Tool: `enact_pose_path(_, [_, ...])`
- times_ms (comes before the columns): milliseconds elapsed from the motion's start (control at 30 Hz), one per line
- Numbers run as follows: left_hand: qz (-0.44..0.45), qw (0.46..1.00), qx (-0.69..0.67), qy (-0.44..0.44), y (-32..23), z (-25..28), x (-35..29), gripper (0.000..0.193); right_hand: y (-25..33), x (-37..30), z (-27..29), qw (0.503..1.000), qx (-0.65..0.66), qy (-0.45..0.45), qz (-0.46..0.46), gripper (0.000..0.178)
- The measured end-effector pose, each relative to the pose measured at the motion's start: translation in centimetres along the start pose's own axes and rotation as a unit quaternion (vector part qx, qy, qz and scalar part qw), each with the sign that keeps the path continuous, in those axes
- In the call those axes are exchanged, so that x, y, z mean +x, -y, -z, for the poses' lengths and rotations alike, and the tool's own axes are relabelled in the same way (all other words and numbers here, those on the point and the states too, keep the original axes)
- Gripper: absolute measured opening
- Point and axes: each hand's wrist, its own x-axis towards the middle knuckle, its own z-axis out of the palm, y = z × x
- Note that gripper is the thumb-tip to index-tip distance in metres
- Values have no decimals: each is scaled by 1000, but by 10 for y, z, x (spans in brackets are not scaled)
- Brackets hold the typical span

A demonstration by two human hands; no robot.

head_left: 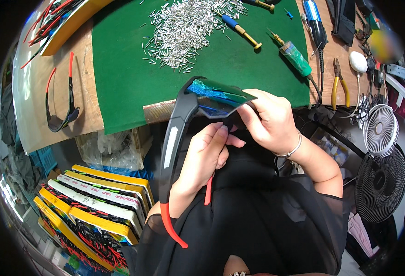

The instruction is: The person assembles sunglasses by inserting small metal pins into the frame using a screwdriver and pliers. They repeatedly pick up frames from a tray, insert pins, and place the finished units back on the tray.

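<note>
A pair of black wraparound sunglasses [180, 112] with blue-green mirrored lenses and red temple tips is held over my lap, at the bench's front edge. My right hand [276, 120] grips the far right corner of the frame, fingers closed round it. Below the lenses, my left hand [208, 154] pinches with thumb and fingertips near the inner side of the glasses. What lies in that pinch is mostly hidden; a red tip [208, 191] shows below the hand. One temple stretches down past my left forearm.
A heap of small metal pins [184, 34] covers part of the green mat [133, 87]. Around it lie a blue-and-brass screwdriver [241, 32], a green-handled soldering iron [295, 58] and yellow pliers [339, 87]. More sunglasses [62, 122] rest left; stacked boxes [103, 223] and fans [381, 131] flank me.
</note>
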Motion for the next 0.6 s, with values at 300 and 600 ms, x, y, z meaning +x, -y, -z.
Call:
enact_pose_path(300, [1,999,15,-41,7,-1,3,21,5,-1,-5,999,-10,30,18,8])
enact_pose_path(600, [-8,1000,-5,-7,9,3,5,26,4,2,-6,999,-13,36,-1,12])
